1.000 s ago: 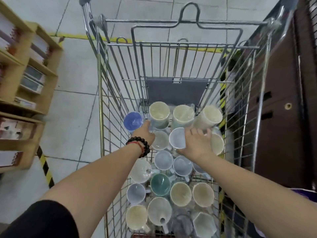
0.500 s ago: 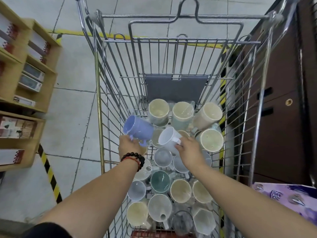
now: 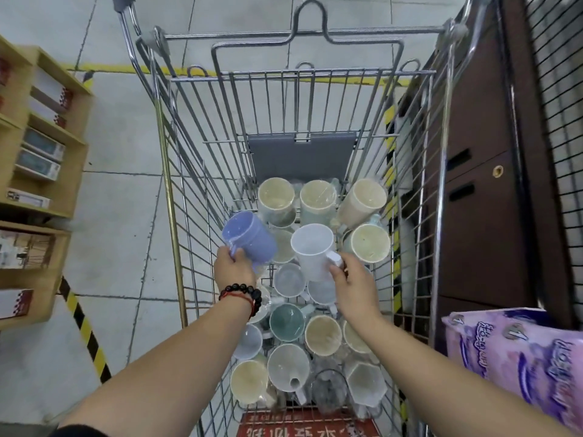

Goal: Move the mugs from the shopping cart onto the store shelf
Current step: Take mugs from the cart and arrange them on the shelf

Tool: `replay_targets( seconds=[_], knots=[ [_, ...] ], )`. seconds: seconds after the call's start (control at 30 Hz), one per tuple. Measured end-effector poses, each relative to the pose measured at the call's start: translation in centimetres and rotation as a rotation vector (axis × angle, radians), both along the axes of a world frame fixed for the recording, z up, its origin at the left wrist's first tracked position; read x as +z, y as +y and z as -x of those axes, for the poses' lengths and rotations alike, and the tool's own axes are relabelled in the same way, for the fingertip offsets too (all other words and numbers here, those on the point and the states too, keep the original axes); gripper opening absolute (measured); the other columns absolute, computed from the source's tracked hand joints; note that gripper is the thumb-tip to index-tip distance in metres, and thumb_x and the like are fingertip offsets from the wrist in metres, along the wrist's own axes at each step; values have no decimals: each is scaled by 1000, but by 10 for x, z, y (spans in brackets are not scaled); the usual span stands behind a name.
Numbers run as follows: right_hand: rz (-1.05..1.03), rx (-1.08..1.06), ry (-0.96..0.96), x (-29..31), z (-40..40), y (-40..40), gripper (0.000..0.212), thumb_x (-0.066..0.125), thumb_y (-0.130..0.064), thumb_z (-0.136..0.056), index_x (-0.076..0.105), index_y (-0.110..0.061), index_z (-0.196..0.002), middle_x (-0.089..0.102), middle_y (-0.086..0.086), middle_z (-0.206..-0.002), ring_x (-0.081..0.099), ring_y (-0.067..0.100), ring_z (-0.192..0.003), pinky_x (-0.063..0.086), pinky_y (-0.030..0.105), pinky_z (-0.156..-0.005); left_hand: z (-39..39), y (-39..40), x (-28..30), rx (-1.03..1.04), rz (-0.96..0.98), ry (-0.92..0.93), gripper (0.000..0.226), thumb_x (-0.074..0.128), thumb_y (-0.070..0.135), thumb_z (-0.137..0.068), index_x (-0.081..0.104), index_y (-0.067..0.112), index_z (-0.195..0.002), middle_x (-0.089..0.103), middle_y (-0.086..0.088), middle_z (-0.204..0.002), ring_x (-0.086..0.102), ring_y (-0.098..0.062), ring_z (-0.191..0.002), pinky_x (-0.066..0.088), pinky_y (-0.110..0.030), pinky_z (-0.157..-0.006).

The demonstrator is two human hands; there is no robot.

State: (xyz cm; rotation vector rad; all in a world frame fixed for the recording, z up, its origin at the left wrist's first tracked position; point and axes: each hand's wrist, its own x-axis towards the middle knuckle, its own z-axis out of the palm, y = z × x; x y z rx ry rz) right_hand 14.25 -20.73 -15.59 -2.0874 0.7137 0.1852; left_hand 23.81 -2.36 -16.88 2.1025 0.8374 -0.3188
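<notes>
At mid-frame inside the wire shopping cart (image 3: 176, 190), a lavender mug (image 3: 249, 238) tilts leftward, gripped by its handle in the left hand (image 3: 235, 268), beside a white mug (image 3: 314, 250) whose handle the right hand (image 3: 353, 287) pinches, both raised above the remaining mugs (image 3: 287, 326).

The left hand (image 3: 235, 268) covers the purple mug's (image 3: 249, 236) handle. The purple package (image 3: 517, 364) and the wooden shelf (image 3: 47, 171) run off the frame edges. Print on the shelf's boxes (image 3: 39, 159) is unreadable.
</notes>
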Motion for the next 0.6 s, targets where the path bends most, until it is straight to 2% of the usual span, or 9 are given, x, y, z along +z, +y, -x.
replay_targets(
  seconds=[0.03, 0.1, 0.17, 0.27, 0.37, 0.47, 0.53, 0.6],
  knots=[
    [-20, -36, -28, 10, 6, -1, 5, 54, -26, -97, 54, -24, -93, 52, -11, -75, 48, 4, -70, 34, 17, -58, 6, -1, 9, -40, 0, -48, 13, 45, 19, -95, 50, 12, -85, 54, -6, -81, 49, -24, -74, 31, -25, -52],
    [-64, -116, -89, 32, 18, -3, 9, 54, -27, -97, 54, -23, -89, 51, -10, -71, 46, 4, -66, 33, 22, -58, 21, -3, 35, -87, 38, -135, 13, 47, 19, -97, 51, 13, -85, 53, 0, -79, 48, -19, -73, 34, -23, -54],
    [-99, -183, -151, 57, 29, -3, 11, 54, -25, -98, 55, -22, -88, 50, -8, -70, 43, 5, -64, 31, 24, -56, 34, -6, 70, -128, 101, -236, 10, 49, 16, -99, 53, 15, -89, 52, 3, -79, 49, -11, -71, 36, -10, -54],
    [-162, -258, -263, 102, 47, 0, 9, 52, -25, -99, 58, -20, -95, 58, 6, -81, 48, 11, -69, 37, 27, -62, 53, -4, 128, -165, 179, -339, 9, 52, 10, -97, 54, 8, -89, 51, 2, -76, 51, 4, -64, 40, 0, -57],
    [-94, -319, -386, 158, 67, 5, 10, 52, -19, -99, 56, -23, -90, 60, 10, -81, 43, 5, -66, 35, 16, -58, 69, 7, 179, -197, 222, -466, 9, 56, 11, -95, 56, 10, -87, 53, -2, -77, 49, -5, -66, 39, -3, -55],
    [-7, -407, -552, 209, 94, 12, 16, 52, -22, -99, 54, -34, -89, 58, -8, -77, 43, 0, -65, 36, 13, -59, 86, 18, 225, -216, 317, -594, 10, 59, 18, -94, 57, 22, -85, 58, 0, -79, 52, -12, -70, 39, -8, -57],
    [39, -475, -649, 239, 116, 19, 12, 50, -30, -97, 55, -40, -93, 60, -20, -78, 47, -3, -68, 39, 16, -62, 100, 21, 258, -258, 389, -681, 8, 59, 18, -94, 59, 21, -87, 59, 1, -79, 53, -4, -68, 40, -9, -58],
    [106, -540, -731, 267, 144, 25, 12, 48, -29, -96, 54, -40, -96, 60, -27, -83, 49, -6, -72, 40, 16, -64, 119, 21, 290, -325, 423, -770, 8, 59, 19, -94, 58, 20, -86, 56, 5, -76, 50, 4, -64, 38, -10, -57]
  ],
)
